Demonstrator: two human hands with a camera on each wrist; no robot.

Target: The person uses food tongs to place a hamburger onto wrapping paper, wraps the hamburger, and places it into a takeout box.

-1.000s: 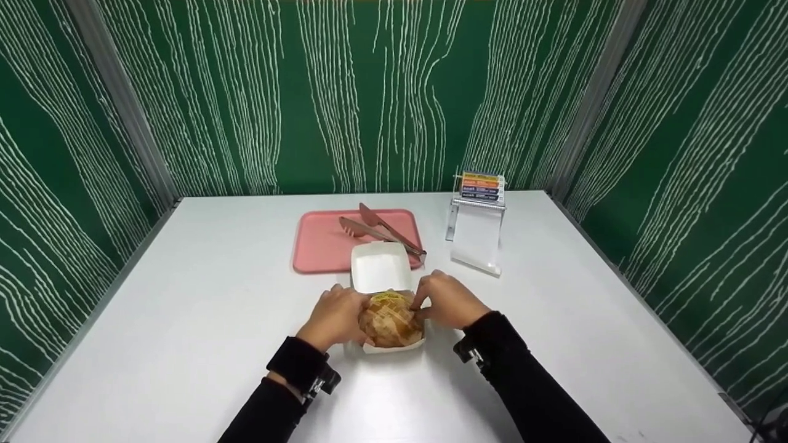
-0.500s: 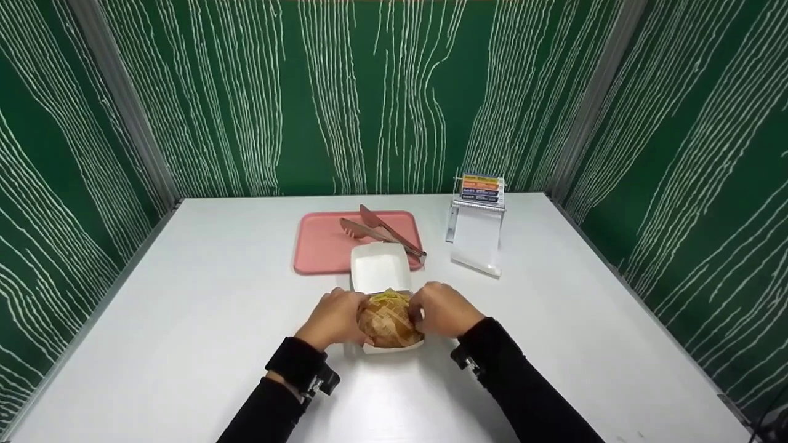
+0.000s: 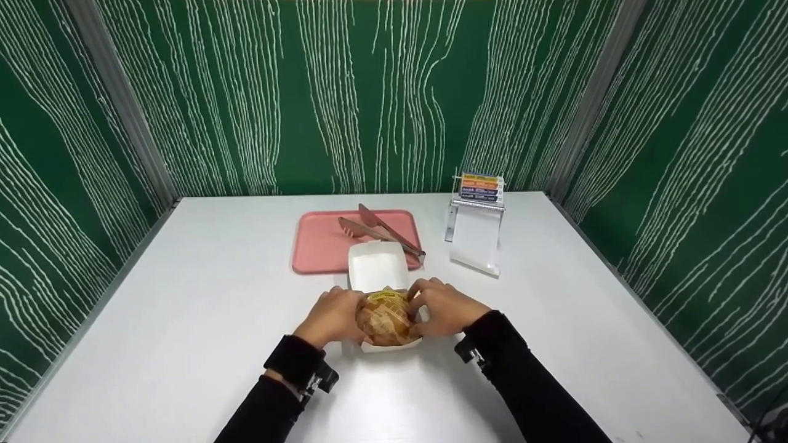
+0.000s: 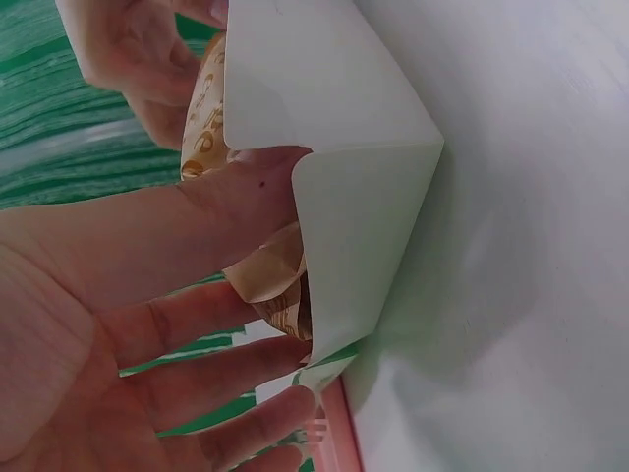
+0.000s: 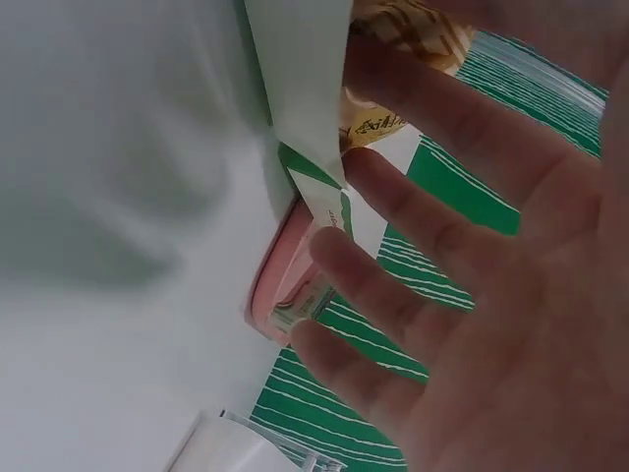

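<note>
A burger wrapped in brown printed paper [image 3: 386, 319] sits in the base of a white burger box [image 3: 392, 348], whose lid stands open behind it. My left hand [image 3: 332, 317] grips the burger's left side. In the left wrist view that thumb tucks between the wrapper [image 4: 278, 264] and the box wall [image 4: 369, 236], and several fingers lie at the far side. From the right, my right hand [image 3: 448, 309] holds the burger between thumb and forefinger. The right wrist view has a fingertip inside the box wall [image 5: 305, 88], the other fingers spread outside it.
Behind the box lies a pink tray [image 3: 317, 246], with tongs [image 3: 385, 232] across its right side. A small stand [image 3: 476, 237] with several coloured packs [image 3: 480, 187] is at the back right. Green walls with white lines surround the white table [image 3: 215, 295].
My right hand has shifted its fingers on the burger's right side, closing in and then loosening slightly. The left hand stays at the burger. Box, tray and tongs keep their places.
</note>
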